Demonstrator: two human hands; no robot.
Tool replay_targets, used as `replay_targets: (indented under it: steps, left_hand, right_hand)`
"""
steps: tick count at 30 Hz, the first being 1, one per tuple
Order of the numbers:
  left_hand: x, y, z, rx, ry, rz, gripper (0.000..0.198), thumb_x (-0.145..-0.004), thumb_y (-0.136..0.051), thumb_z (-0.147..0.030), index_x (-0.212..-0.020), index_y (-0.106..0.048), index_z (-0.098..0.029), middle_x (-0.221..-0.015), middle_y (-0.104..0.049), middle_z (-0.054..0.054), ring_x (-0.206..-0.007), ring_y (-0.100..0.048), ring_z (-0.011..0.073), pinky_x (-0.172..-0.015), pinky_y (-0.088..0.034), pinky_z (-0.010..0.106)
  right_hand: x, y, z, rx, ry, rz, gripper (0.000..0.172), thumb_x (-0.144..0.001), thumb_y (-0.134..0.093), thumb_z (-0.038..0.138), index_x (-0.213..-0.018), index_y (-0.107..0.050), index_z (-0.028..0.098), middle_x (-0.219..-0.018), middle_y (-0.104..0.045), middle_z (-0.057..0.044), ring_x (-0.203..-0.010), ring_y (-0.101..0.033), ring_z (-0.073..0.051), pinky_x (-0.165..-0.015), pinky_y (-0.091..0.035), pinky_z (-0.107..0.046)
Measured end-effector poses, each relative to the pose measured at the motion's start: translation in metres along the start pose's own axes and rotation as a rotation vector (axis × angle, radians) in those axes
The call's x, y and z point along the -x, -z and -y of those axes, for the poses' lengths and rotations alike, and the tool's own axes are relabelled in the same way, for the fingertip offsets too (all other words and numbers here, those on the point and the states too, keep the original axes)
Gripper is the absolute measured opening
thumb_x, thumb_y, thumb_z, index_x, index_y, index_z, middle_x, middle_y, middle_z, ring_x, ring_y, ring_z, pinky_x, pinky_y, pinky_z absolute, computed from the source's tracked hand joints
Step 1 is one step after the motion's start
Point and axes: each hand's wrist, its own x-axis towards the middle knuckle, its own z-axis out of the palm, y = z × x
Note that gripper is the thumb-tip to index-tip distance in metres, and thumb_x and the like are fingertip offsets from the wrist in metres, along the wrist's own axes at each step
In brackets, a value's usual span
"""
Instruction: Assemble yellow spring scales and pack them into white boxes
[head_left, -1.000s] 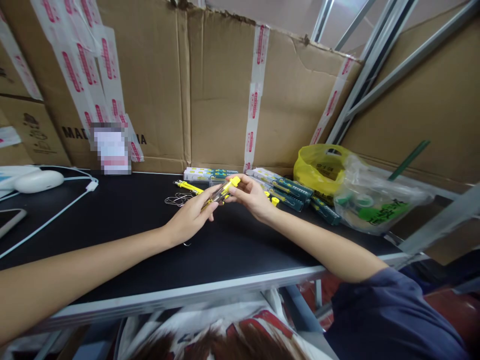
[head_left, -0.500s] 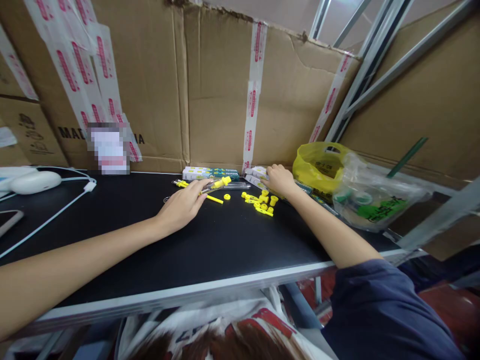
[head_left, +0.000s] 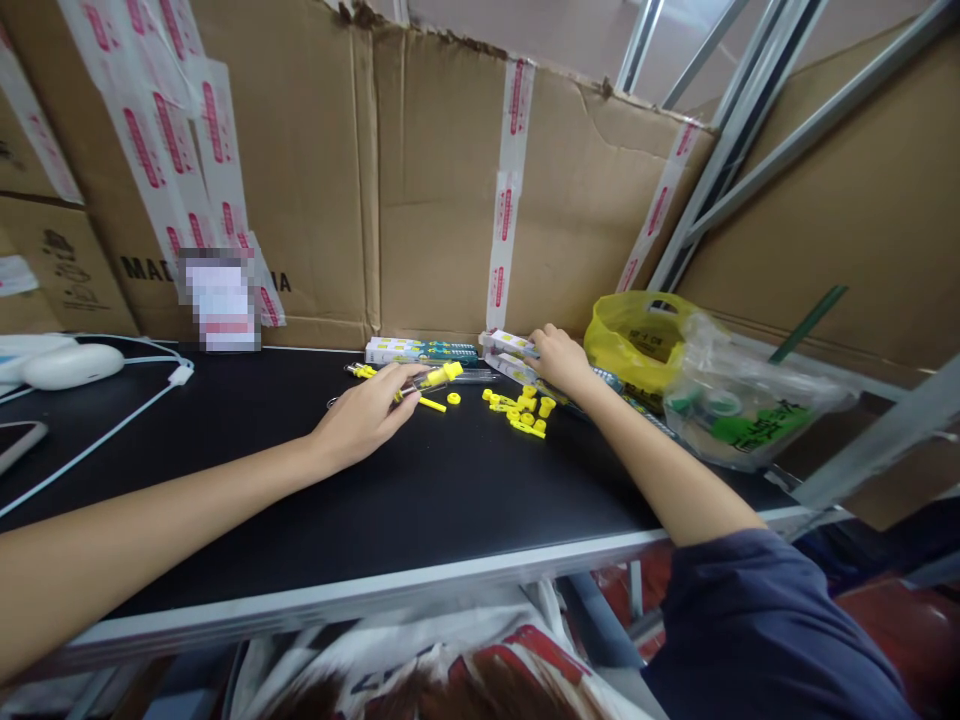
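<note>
My left hand point(head_left: 360, 415) rests on the black table point(head_left: 450, 500) and is closed on a clear tube with a yellow cap point(head_left: 435, 379). My right hand point(head_left: 559, 358) reaches to the back of the table and grips a white and green box point(head_left: 510, 345) from a stack. Several small yellow parts point(head_left: 521, 410) lie loose between my two hands. Another yellow-tipped tube point(head_left: 363, 371) lies behind my left hand.
A second flat box point(head_left: 420, 351) lies against the taped cardboard wall point(head_left: 450, 190). A yellow bag point(head_left: 637, 340) and a clear bag point(head_left: 742, 400) sit at the right. A white device point(head_left: 71, 365) with a cable lies at the far left. Metal frame bars point(head_left: 720, 130) rise at the right.
My right hand let go of the tube, moved right to the stacked boxes and now lifts one box end. My left hand lowered the tube to the table.
</note>
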Motion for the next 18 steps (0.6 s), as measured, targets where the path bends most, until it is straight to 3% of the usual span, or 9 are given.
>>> replay_targets:
  steps: [4,9,13,18]
  left_hand:
    - [-0.005,0.008,0.0,0.096,0.068,-0.113,0.039,-0.09,-0.041,-0.038,-0.12,-0.053,-0.017,-0.113,-0.063,0.009,-0.1,-0.059,0.0231,-0.088,-0.044,0.034]
    - [-0.01,0.017,0.001,0.127,0.15,-0.275,0.03,-0.083,-0.054,-0.041,-0.098,-0.059,-0.015,-0.081,-0.062,0.001,-0.071,-0.054,0.0148,-0.067,-0.041,0.026]
    - [-0.012,0.016,0.005,0.148,0.092,-0.28,0.025,-0.081,-0.059,-0.039,-0.087,-0.06,-0.015,-0.077,-0.061,0.0,-0.066,-0.052,0.0122,-0.063,-0.039,0.023]
    - [-0.011,0.012,0.011,0.219,0.068,-0.244,0.032,-0.081,-0.062,-0.041,-0.098,-0.063,-0.014,-0.088,-0.066,0.003,-0.074,-0.057,0.014,-0.068,-0.043,0.023]
  right_hand:
    - [0.009,0.025,0.018,-0.131,0.208,-0.165,0.027,-0.086,-0.055,0.028,-0.111,-0.055,0.016,-0.113,-0.055,-0.013,-0.095,-0.058,-0.024,-0.073,-0.043,-0.03]
    - [0.024,0.04,0.047,-0.294,0.522,-0.202,0.028,-0.082,-0.055,0.023,-0.109,-0.051,0.017,-0.106,-0.062,-0.011,-0.09,-0.059,-0.022,-0.075,-0.042,-0.03]
    - [0.032,0.04,0.06,-0.397,0.56,-0.196,0.032,-0.078,-0.057,0.026,-0.108,-0.05,0.017,-0.092,-0.067,-0.008,-0.078,-0.06,-0.021,-0.071,-0.04,-0.029]
    - [0.035,0.044,0.061,-0.483,0.537,-0.168,0.035,-0.075,-0.057,0.027,-0.108,-0.049,0.018,-0.094,-0.066,-0.007,-0.076,-0.06,-0.019,-0.067,-0.039,-0.026]
